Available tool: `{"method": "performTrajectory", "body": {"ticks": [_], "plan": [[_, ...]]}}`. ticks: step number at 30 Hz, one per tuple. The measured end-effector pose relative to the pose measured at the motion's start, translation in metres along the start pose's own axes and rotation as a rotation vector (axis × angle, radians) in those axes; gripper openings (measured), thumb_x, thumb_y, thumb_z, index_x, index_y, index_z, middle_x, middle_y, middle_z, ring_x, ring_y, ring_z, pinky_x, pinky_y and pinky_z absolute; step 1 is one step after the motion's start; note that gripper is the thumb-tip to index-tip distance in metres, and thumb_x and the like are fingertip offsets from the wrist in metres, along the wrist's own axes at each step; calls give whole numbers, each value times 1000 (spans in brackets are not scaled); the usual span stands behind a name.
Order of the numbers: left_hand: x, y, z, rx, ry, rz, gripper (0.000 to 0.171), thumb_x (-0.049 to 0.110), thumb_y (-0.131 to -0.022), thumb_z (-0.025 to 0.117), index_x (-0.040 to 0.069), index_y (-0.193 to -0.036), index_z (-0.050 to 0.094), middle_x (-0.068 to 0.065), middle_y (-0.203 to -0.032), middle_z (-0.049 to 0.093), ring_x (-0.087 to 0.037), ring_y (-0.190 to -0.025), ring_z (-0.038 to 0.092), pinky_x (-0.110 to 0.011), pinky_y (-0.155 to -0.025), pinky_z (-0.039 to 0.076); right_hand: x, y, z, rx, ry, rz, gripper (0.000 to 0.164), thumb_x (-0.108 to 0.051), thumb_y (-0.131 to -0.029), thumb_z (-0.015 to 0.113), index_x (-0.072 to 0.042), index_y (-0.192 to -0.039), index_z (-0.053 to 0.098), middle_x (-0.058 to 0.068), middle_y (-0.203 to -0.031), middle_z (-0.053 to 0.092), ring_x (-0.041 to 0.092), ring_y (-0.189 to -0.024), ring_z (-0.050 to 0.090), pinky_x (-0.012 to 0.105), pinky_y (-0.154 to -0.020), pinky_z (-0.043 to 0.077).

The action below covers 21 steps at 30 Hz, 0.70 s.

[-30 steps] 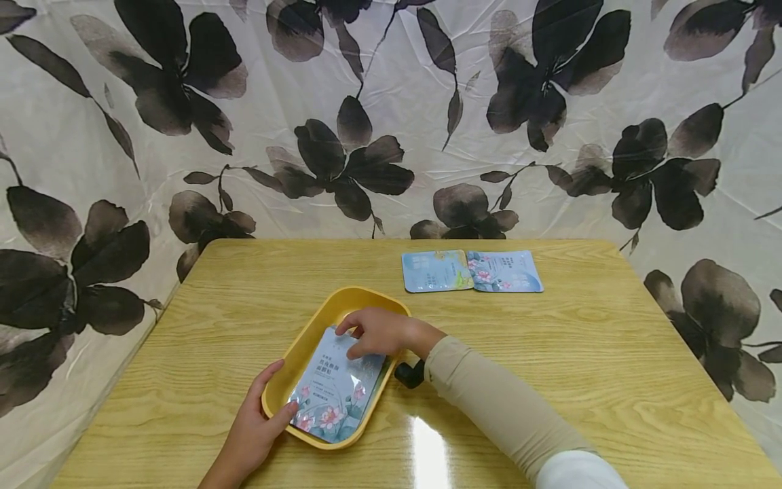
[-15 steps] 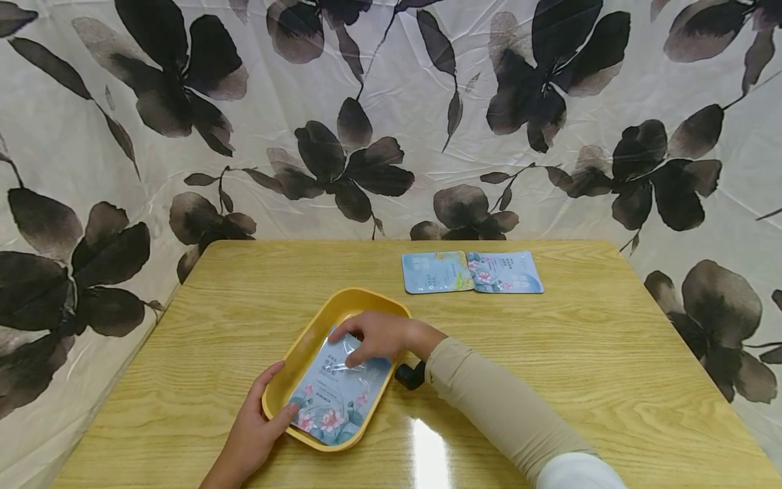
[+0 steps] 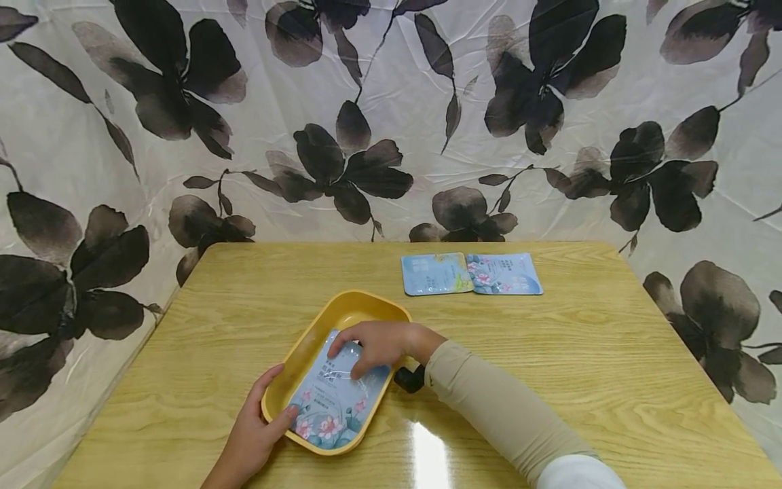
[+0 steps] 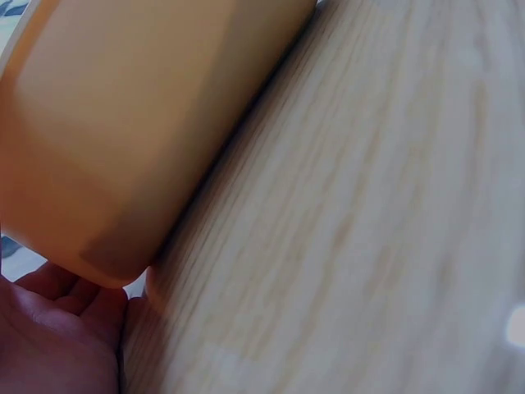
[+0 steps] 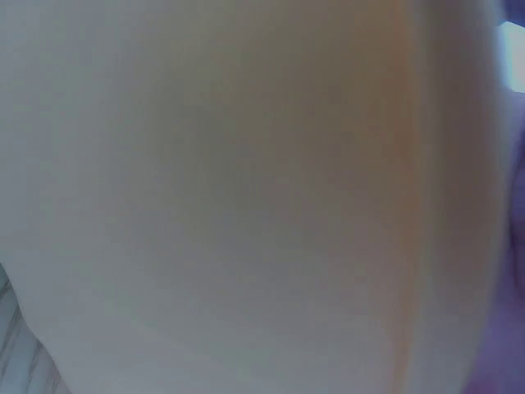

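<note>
A yellow plastic basin (image 3: 301, 360) stands at an angle on the wooden table. Inside lies a light blue face mask packet (image 3: 330, 402) printed with pink lotus flowers. My left hand (image 3: 252, 422) grips the near left rim, thumb over the inside beside the packet and fingers outside; the left wrist view shows these fingers (image 4: 61, 283) under the basin's corner. Reaching over the far right rim, my right hand (image 3: 383, 345) touches the packet's upper part with spread thumb and index finger; its other fingers are hidden. The basin's blurred outer wall (image 5: 246, 197) fills the right wrist view.
Two more blue packets, one with yellow-green print (image 3: 435, 274) and one with pink flowers (image 3: 513, 275), lie side by side at the table's back. A floral cloth (image 3: 391, 81) hangs behind. The black wrist camera (image 3: 409, 379) sits by the basin's right wall.
The packet in the basin has shifted slightly right and now lies nearer the right wall. My right fingers have moved a little over it. The left hand keeps its hold on the rim.
</note>
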<state>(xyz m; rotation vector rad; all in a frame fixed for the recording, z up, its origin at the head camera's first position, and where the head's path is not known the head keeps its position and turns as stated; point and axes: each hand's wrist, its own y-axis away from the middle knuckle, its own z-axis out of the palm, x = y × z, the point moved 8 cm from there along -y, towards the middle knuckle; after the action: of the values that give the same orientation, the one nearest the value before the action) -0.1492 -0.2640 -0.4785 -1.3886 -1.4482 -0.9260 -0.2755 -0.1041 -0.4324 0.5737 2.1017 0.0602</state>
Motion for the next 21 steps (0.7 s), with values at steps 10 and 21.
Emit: {"method": "performTrajectory", "body": {"ticks": [10,21], "plan": [[-3,0,0,0,-21,-10,67,6,-96,67,3,-152,29,-30,-145,36,-11,-112,55,-16,-85,48,-7,1,9,-27,-41,-16,41,-6,-86,79,-19,-122,67,-8,-111,60,8,-91,58,23,-73,53],[0,-1,1,13,22,52,65,-1,-95,66,0,-150,32,-32,-142,39,2,-108,53,-14,-85,48,-19,4,1,63,62,-110,37,-6,-86,77,-17,-121,69,-5,-123,63,6,-105,53,20,-92,44]]}}
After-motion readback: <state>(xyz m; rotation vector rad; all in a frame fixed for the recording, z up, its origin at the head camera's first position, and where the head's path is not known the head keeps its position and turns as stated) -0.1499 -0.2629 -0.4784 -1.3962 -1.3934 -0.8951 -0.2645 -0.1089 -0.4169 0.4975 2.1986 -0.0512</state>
